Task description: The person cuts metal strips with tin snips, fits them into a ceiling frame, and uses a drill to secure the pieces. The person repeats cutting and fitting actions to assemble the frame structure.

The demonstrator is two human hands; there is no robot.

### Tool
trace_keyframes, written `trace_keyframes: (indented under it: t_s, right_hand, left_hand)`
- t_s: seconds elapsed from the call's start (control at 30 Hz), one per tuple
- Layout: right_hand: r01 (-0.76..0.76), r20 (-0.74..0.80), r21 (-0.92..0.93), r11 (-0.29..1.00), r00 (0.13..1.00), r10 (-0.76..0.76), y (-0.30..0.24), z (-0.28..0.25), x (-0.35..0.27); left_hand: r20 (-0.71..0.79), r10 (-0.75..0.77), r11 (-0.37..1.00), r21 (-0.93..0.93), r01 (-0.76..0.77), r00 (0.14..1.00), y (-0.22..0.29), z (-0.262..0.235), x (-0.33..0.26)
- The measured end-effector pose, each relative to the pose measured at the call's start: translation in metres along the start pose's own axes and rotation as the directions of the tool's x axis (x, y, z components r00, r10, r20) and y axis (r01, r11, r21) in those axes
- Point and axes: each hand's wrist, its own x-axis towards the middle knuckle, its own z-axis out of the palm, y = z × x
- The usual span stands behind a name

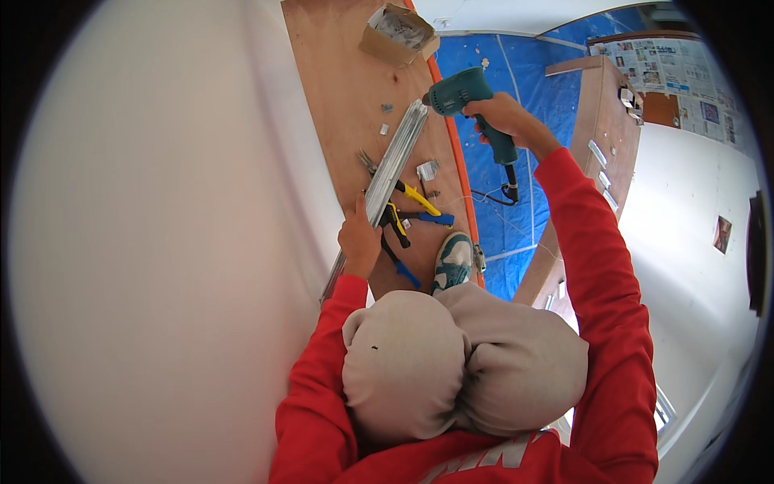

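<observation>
My right hand (506, 118) is wrapped round the handle of a green power drill (459, 90), whose cord leaves the bottom of the grip. The drill's nose points left, at the far end of a long, shiny metal channel (398, 157); whether a bit touches the metal is too small to tell. Closed round the near part of that channel is my left hand (359, 239). The channel slants across a brown wooden board. Beneath and beside it lie pliers with yellow grips (418, 198), a blue-handled tool (435, 218) and another blue-handled tool (405, 273).
A cardboard box (393, 39) with small parts sits at the board's far end. Small metal pieces (427, 170) lie on the board (339, 81). Its right edge (456, 145) is orange, with blue sheeting (504, 234) below. A white wall (177, 242) stands close on my left.
</observation>
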Motion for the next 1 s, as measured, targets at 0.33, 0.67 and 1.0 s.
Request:
trace_keyframes:
  t_s: [0.33, 0.67, 1.0]
  right_hand:
    - [0.072, -0.014, -0.111, 0.991, 0.997, -0.074, -0.016, 0.006, -0.001]
    - [0.097, -0.008, -0.096, 0.991, 0.995, -0.098, -0.008, -0.001, 0.001]
    - [0.084, -0.004, -0.087, 0.993, 0.996, -0.085, -0.009, 0.001, 0.003]
  left_hand:
    - [0.011, -0.021, 1.000, -0.009, 0.021, 1.000, 0.000, 0.001, 0.000]
    - [0.018, -0.025, 1.000, -0.012, 0.025, 1.000, 0.001, 0.000, 0.002]
    - [0.020, -0.033, 0.999, -0.002, 0.033, 0.999, 0.001, -0.001, 0.001]
